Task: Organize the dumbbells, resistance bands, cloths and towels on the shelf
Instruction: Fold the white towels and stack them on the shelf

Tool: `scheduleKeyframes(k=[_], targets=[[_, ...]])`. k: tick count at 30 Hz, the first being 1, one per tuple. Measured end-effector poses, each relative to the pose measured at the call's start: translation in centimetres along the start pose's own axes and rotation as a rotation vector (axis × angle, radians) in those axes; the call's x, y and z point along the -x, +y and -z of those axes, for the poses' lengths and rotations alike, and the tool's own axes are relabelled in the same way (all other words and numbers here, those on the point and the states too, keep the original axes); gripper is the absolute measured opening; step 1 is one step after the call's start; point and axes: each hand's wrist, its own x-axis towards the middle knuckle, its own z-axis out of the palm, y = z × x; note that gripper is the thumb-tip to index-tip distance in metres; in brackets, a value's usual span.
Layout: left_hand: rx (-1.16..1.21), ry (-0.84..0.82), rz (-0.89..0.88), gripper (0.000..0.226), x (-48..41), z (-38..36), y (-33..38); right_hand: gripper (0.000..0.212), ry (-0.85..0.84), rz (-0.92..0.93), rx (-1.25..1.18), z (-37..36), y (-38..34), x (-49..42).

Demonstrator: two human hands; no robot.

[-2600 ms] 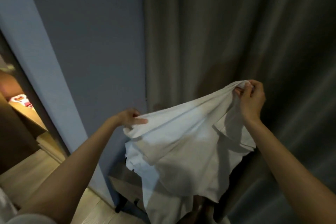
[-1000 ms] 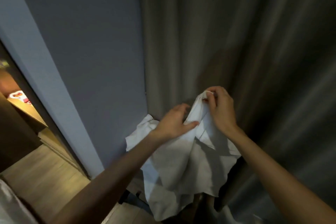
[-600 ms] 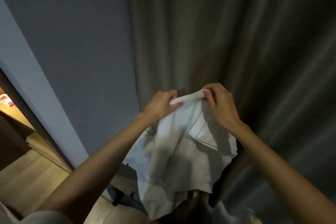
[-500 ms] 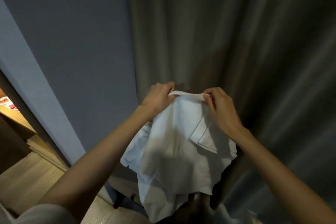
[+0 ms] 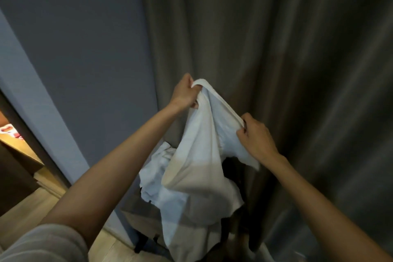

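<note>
Both hands hold the cloth [image 5: 197, 168] up before the curtain [image 5: 276, 49]: left hand [image 5: 184, 93] grips its top edge, right hand [image 5: 255, 136] pinches the hem lower. Folding looks underway; next, edges must meet squarely.

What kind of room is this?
Probably a corner of a home: long grey curtain, blue-grey wall, wood floor. The left hand and right hand grip a white cloth.

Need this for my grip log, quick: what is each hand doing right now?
Left hand: gripping the top edge of the white cloth.
Right hand: pinching the same cloth's edge, lower down.
</note>
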Motion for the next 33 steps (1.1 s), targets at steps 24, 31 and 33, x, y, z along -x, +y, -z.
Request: scheduleKeyframes(k=[24, 31, 33], targets=[[0.619, -0.078, 0.297, 0.023, 1.9, -2.6, 1.4, 0.067, -0.084, -0.228, -0.121, -7.6, -3.7, 5.5], [0.628, -0.198, 0.267, 0.023, 3.2, -4.2, 2.7, 0.072, 0.177, -0.370, -0.291, -8.5, -4.2, 4.1], [0.537, -0.137, 0.196, 0.024, 2.8, -3.7, 2.3, 0.052, 0.160, -0.307, -0.241, -8.3, -2.9, 4.2]])
